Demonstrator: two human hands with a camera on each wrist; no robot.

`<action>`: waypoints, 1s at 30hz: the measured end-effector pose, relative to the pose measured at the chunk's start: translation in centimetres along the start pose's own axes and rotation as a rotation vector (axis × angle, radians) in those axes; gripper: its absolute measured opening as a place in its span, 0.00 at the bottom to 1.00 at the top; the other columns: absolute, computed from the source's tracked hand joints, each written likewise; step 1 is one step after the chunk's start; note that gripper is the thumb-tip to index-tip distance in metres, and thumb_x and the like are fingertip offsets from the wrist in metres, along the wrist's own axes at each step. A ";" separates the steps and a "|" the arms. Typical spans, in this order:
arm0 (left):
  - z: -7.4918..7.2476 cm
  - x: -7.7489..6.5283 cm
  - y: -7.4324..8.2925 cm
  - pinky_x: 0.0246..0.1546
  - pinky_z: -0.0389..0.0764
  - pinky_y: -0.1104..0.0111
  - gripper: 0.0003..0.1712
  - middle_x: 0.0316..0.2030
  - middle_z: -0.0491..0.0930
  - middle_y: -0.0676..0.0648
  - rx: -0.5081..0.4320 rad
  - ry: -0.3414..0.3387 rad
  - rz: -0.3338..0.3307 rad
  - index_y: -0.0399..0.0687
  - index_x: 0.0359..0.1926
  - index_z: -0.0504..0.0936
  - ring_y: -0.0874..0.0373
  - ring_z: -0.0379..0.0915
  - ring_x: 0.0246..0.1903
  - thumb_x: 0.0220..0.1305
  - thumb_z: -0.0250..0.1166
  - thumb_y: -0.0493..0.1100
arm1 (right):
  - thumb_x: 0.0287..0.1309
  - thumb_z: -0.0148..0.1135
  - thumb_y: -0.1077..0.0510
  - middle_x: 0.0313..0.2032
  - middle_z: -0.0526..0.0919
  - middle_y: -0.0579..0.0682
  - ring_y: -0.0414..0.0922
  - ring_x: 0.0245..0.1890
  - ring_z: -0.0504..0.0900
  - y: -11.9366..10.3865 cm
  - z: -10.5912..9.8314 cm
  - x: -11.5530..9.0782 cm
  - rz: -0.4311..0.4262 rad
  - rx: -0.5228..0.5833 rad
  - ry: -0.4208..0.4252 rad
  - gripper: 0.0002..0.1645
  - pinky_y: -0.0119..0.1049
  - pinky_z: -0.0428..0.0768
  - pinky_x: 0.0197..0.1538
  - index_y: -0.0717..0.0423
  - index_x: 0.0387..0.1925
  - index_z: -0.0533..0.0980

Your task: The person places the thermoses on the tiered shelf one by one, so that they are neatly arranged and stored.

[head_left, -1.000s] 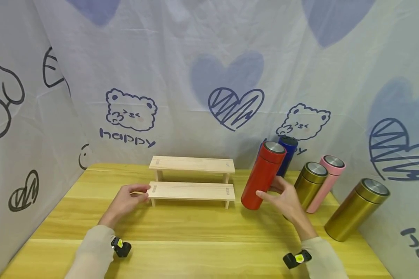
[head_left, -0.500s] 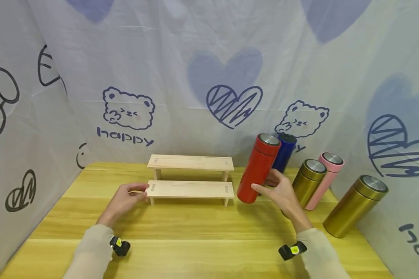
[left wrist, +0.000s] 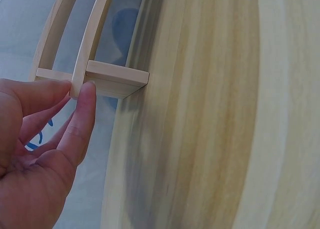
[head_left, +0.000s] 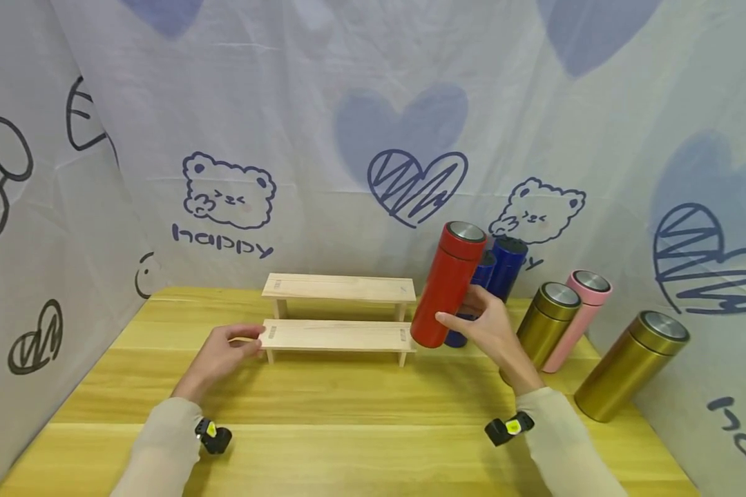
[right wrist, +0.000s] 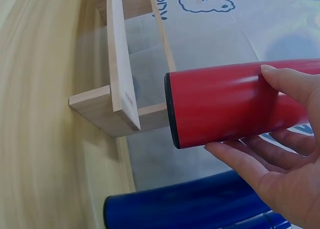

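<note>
My right hand (head_left: 481,324) grips a red thermos bottle (head_left: 449,286) round its lower half. The bottle is raised off the table, slightly tilted, its base beside the right end of the lower step of a two-tier wooden stand (head_left: 338,335). In the right wrist view the red bottle's black base (right wrist: 172,110) is near the stand's end. My left hand (head_left: 224,355) pinches the left end of that lower step between thumb and fingers; the left wrist view shows the fingertips on the board's edge (left wrist: 80,79). Nothing stands on either step.
Behind the right hand stand two blue bottles (head_left: 508,266), partly hidden by the red one. Farther right are a gold bottle (head_left: 550,324), a pink bottle (head_left: 581,324) and another gold bottle (head_left: 630,366). A printed cloth (head_left: 323,207) hangs behind the wooden table (head_left: 323,428).
The right hand has lifted the red bottle and carried it left toward the stand, uncovering a second blue bottle. The left hand keeps its hold on the lower step.
</note>
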State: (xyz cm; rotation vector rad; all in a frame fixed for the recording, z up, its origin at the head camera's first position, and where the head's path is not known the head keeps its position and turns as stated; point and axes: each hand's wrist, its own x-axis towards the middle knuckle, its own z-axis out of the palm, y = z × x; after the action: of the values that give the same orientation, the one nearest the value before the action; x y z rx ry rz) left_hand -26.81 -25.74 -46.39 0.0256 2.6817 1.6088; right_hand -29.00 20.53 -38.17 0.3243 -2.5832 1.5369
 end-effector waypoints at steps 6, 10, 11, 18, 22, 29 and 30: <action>0.0 0.0 -0.1 0.50 0.84 0.69 0.24 0.65 0.76 0.29 0.001 0.001 -0.009 0.33 0.66 0.77 0.50 0.85 0.51 0.72 0.63 0.36 | 0.57 0.76 0.47 0.60 0.83 0.60 0.57 0.59 0.82 -0.7 0.5 0.9 -0.032 0.019 -0.013 0.41 0.56 0.80 0.64 0.56 0.68 0.71; -0.1 0.1 -0.2 0.50 0.85 0.67 0.24 0.66 0.75 0.29 0.003 0.003 0.000 0.32 0.66 0.77 0.50 0.85 0.51 0.72 0.64 0.36 | 0.57 0.76 0.48 0.60 0.83 0.61 0.58 0.59 0.83 -1.0 0.9 1.3 -0.050 0.024 -0.013 0.41 0.56 0.80 0.64 0.57 0.68 0.71; -0.1 0.1 -0.2 0.50 0.85 0.67 0.24 0.66 0.75 0.29 0.003 0.003 0.003 0.32 0.66 0.77 0.50 0.85 0.52 0.72 0.64 0.36 | 0.58 0.76 0.48 0.60 0.83 0.61 0.58 0.59 0.83 -1.1 0.9 1.4 -0.052 0.025 -0.014 0.41 0.57 0.80 0.64 0.57 0.68 0.71; 0.0 0.1 0.0 0.50 0.85 0.68 0.24 0.65 0.76 0.29 -0.001 -0.001 0.019 0.32 0.65 0.77 0.49 0.85 0.51 0.72 0.63 0.36 | 0.58 0.75 0.46 0.60 0.83 0.58 0.56 0.58 0.83 -1.9 1.3 2.2 -0.059 0.040 -0.025 0.42 0.55 0.81 0.62 0.53 0.70 0.71; 0.0 0.1 0.1 0.49 0.84 0.71 0.23 0.65 0.76 0.29 -0.004 -0.002 0.022 0.32 0.65 0.77 0.50 0.85 0.50 0.72 0.63 0.36 | 0.58 0.75 0.47 0.59 0.85 0.57 0.55 0.57 0.84 -2.4 1.7 2.7 -0.068 0.056 -0.030 0.40 0.54 0.82 0.61 0.51 0.69 0.72; 0.0 0.0 0.1 0.45 0.82 0.75 0.23 0.65 0.76 0.28 -0.012 -0.002 0.018 0.31 0.65 0.77 0.49 0.85 0.50 0.72 0.63 0.35 | 0.57 0.76 0.46 0.60 0.84 0.57 0.56 0.59 0.83 -3.5 2.2 3.4 -0.050 0.064 -0.039 0.42 0.55 0.81 0.63 0.52 0.69 0.71; 0.0 0.0 0.1 0.45 0.82 0.76 0.24 0.65 0.76 0.28 -0.009 -0.003 0.016 0.31 0.65 0.77 0.50 0.85 0.50 0.72 0.63 0.35 | 0.57 0.76 0.46 0.60 0.84 0.57 0.56 0.59 0.83 -3.7 2.3 3.5 -0.052 0.064 -0.040 0.42 0.55 0.81 0.63 0.52 0.69 0.71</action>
State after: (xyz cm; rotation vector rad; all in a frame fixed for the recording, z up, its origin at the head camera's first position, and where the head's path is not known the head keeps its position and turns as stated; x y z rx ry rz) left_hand -26.83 -25.66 -46.34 0.0487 2.6792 1.6234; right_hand -31.47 16.38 -35.38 0.4297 -2.5379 1.6136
